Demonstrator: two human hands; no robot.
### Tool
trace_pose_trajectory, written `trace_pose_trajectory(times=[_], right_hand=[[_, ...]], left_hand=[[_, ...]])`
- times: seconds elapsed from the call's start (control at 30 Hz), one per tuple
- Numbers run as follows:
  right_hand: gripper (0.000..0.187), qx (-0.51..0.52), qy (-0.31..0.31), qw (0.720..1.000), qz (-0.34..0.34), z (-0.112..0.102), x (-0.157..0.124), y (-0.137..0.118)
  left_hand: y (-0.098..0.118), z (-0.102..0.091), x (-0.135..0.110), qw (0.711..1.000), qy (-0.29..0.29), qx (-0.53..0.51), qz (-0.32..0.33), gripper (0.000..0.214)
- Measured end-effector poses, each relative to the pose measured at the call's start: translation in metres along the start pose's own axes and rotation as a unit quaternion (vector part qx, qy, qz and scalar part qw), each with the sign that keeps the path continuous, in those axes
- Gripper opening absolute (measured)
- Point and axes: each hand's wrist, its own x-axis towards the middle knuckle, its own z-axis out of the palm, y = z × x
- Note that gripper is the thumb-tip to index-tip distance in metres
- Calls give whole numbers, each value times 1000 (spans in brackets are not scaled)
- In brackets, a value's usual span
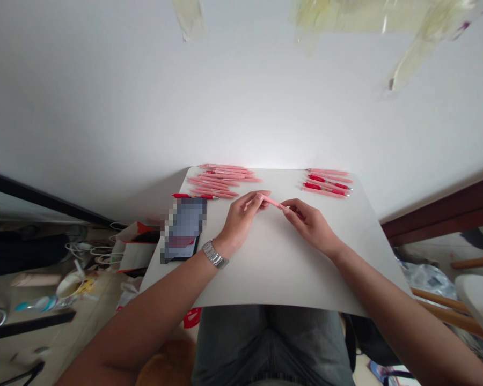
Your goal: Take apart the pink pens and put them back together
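A pink pen [271, 201] is held between my two hands above the middle of the white table. My left hand [243, 214], with a metal watch on its wrist, is closed around the pen's left end. The fingertips of my right hand [306, 220] pinch its other end, and that tip is partly hidden. A pile of pink pens [221, 179] lies at the back left, beyond my left hand. At the back right is a smaller row of pink pens [330, 193] with red pens [333, 182] among them.
A phone [183, 228] with a blurred screen lies at the table's left side, a red pen [193, 197] just behind it. The white table [282, 268] meets the wall at its far edge. Bags, a bottle [44, 304] and cables clutter the floor to the left.
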Motion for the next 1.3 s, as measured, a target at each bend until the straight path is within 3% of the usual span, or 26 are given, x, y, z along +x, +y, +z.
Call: trace_pose_trajectory(times=[0.17,0.57,0.97,1.3], right_hand=[[40,-13,3,999,-34,-1,1,-1],[18,-2,23,1000,-3,5,-1,7],[43,-22,-5,1000,-21,0,0,-3],[30,-15,16,1000,1,2,-1,1]], left_hand=[[0,-1,0,1000,-3,12,-1,35],[-3,-1,1,1000,-1,13,-2,35],[0,0,0,1000,1,7,-7,37],[-2,-1,1,1000,13,5,-5,38]])
